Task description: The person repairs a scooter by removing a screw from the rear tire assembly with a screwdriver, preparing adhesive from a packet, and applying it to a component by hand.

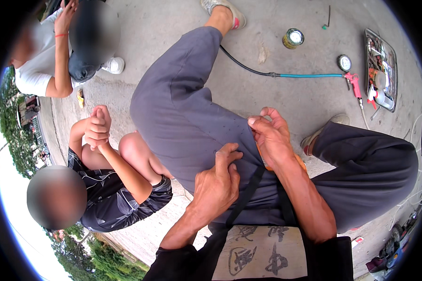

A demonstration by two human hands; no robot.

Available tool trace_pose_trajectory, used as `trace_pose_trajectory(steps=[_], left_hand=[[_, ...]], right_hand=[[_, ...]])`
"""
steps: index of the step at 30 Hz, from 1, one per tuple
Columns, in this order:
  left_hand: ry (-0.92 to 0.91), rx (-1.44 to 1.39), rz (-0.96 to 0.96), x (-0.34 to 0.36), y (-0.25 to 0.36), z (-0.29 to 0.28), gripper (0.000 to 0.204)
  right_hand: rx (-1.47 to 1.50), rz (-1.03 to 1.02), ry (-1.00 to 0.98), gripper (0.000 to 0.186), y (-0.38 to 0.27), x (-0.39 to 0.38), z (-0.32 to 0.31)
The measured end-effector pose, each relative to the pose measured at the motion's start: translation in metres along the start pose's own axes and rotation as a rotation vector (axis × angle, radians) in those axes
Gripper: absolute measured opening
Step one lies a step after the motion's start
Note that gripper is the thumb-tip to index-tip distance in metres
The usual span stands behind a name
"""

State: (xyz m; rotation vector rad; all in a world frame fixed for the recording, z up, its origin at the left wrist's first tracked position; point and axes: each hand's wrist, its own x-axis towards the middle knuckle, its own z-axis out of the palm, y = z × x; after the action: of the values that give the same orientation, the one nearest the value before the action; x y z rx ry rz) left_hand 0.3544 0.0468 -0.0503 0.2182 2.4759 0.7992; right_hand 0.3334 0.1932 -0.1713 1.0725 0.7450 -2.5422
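My left hand (218, 182) lies over the grey trousers (183, 93) on my lap, its index finger stretched out and its fingers apart with nothing in them. To its right, my right hand (273, 140) has thumb and forefinger pinched together at a raised fold of the trouser cloth. Small dark specks dot the cloth near the fingertips. Below the hands run black straps (248, 192), and a light panel with dark brush marks (262, 253) covers my front. Something orange (301, 164) shows partly behind my right wrist.
On the concrete, a pink-handled tyre inflator (354, 84) with a round gauge (344, 62) joins a blue and black hose (309, 75). Nearby are a tin (293, 38) and a tray of tools (393, 93) holding a spray bottle (382, 99). Two people crouch or sit at left.
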Motion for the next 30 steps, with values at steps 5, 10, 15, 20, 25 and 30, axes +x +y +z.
trace_pose_trajectory(steps=[5, 10, 15, 20, 25, 30], left_hand=[[0.184, -0.048, -0.054, -0.007, 0.000, -0.008, 0.042], [-0.069, -0.257, -0.043, 0.009, 0.014, -0.010, 0.033], [0.354, -0.169, 0.243, 0.021, 0.032, -0.016, 0.026], [0.374, 0.175, 0.813, 0.063, 0.066, 0.018, 0.060], [0.223, 0.184, 1.033, 0.072, 0.098, 0.023, 0.068], [0.344, 0.386, 1.008, 0.078, 0.131, -0.015, 0.061]], right_hand=[[-0.019, -0.020, -0.013, 0.033, 0.001, 0.000, 0.000], [-0.084, -0.101, 0.034, 0.029, -0.011, -0.002, -0.003], [-0.159, -0.295, -0.010, 0.040, -0.036, -0.006, 0.005], [0.276, -0.188, -0.607, 0.066, -0.033, -0.066, 0.028], [0.311, -0.285, -0.692, 0.070, -0.052, -0.104, 0.008], [0.150, -0.364, -0.607, 0.080, -0.066, -0.159, 0.005]])
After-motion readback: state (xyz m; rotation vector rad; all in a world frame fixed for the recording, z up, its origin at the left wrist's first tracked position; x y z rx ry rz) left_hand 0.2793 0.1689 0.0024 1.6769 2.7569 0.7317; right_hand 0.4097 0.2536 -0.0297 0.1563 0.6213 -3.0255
